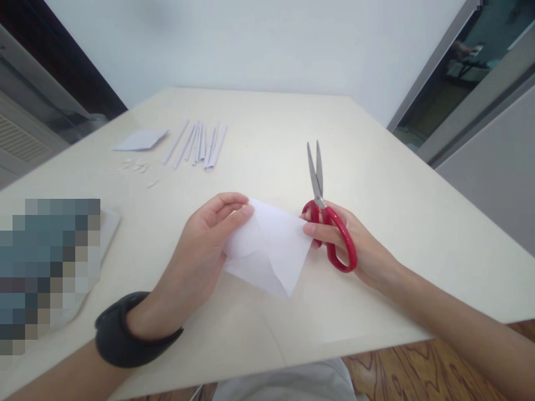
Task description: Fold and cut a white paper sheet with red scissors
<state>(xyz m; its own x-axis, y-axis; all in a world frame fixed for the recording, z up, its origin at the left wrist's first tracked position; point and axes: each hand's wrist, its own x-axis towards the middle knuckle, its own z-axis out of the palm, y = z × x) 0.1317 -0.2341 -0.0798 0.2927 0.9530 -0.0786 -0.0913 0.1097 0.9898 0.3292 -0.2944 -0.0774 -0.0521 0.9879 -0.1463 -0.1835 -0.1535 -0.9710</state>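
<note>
A creased sheet of white paper (276, 239) is held up over the near part of the table between both hands. My left hand (204, 239) pinches its upper left corner between thumb and fingers. At the right corner, the thumb of my right hand (346, 234) presses the same sheet. That hand also carries a pair of scissors (318, 203) with red handles, a finger or more passing through the loops. The blades are slightly apart and point away from me, beside the paper and not touching it. Some fingers of my right hand are hidden behind the handles.
Several rolled white paper tubes (202, 142) lie at the back left of the white table (376, 167). Beside them are a folded paper (141, 140) and small paper scraps (136, 165). A blurred-out flat object (50, 262) rests at the left. A wall (259, 44) stands behind the table.
</note>
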